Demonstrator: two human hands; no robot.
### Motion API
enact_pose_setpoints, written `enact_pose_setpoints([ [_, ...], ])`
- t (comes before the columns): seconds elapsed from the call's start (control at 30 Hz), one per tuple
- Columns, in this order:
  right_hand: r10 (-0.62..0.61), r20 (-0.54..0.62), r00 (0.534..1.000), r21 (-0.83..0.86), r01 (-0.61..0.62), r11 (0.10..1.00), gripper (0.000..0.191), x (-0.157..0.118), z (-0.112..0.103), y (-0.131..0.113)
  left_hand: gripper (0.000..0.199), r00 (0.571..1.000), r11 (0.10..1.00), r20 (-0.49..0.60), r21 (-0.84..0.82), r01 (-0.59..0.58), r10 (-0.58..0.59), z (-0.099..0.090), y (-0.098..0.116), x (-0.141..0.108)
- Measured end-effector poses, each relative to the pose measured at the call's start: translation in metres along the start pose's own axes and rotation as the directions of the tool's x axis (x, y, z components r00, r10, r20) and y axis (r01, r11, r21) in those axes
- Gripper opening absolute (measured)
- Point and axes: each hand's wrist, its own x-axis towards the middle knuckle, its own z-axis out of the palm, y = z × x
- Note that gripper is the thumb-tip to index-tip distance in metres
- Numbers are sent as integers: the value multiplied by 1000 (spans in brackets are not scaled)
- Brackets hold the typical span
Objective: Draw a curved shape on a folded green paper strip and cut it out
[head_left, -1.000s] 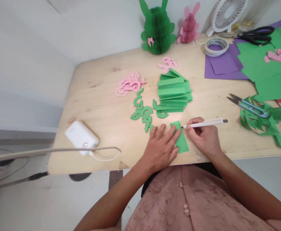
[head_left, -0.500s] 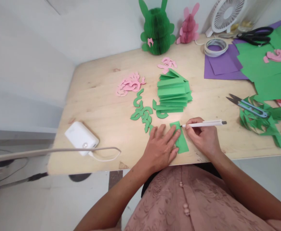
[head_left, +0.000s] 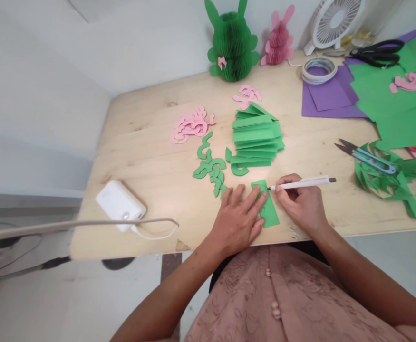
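Dusty-pink patterned top (head_left: 243,294), round buttons (head_left: 275,311)

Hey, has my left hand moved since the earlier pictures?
No, no shift shows: your left hand stays flat on the green slip of paper, in the same place when judged by the folded green paper stack lying beyond it.

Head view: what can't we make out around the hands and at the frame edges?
All in the head view:
Green slip: partly hidden under the left hand.
White pen: tip too small to tell if it touches the slip.
Fan: top cut off by the upper edge.
Green sheets: cut off by the right edge.
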Motion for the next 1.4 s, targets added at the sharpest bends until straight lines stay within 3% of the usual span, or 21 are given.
enact_pose_setpoints([
  [0.6,1,-41,999,11,0,1000,14,-2,-3,0,55,1000,1000,3,5,-3,3,0,0,0],
  [0.77,14,-24,1000,79,-12,997,12,0,-4,0,54,1000,1000,1,11,-6,6,0,0,0],
  [1.03,-26,121,992,257,-6,966,12,2,-9,6,55,1000,1000,9,11,-9,9,-1,0,0],
  [1.4,-30,26,999,67,28,997,14,0,-3,7,53,1000,1000,21,-16,1,-1,-2,0,1],
])
